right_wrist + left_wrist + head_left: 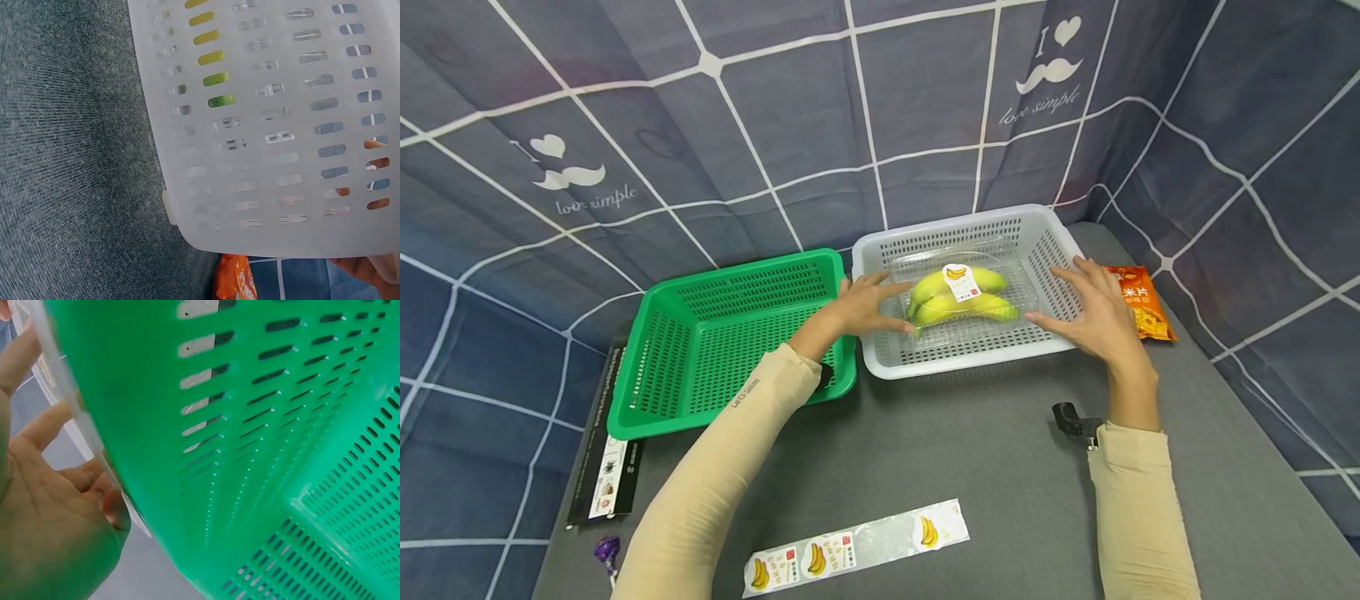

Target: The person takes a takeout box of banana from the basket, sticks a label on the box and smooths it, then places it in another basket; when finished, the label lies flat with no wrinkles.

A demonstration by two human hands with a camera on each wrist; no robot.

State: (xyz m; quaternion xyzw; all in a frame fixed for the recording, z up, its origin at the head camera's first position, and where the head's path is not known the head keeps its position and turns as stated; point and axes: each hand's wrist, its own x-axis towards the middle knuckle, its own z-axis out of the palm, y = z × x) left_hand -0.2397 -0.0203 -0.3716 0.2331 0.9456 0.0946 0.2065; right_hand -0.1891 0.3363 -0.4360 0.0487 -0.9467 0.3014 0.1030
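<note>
A clear plastic box (1022,287) holding green-yellow bananas (958,308) lies inside the white basket (970,362). A white banana sticker (961,283) is on the box's lid. My left hand (859,308) reaches over the basket's left rim, its fingers spread toward the left end of the box. At the opposite end, my right hand (1093,312) hovers over the right side with thumb and fingers apart, the thumb tip close to the box's corner. In the right wrist view, the bananas show yellow and green through the slots of the basket wall (281,237).
A green basket (733,354) stands left of the white one, under my left forearm. An orange snack bag (1142,304) lies by the right wall. Nearer are a sticker strip (880,546), a purple lollipop (606,547) and a black box (598,475). Tile-patterned cloth (805,125) hangs behind.
</note>
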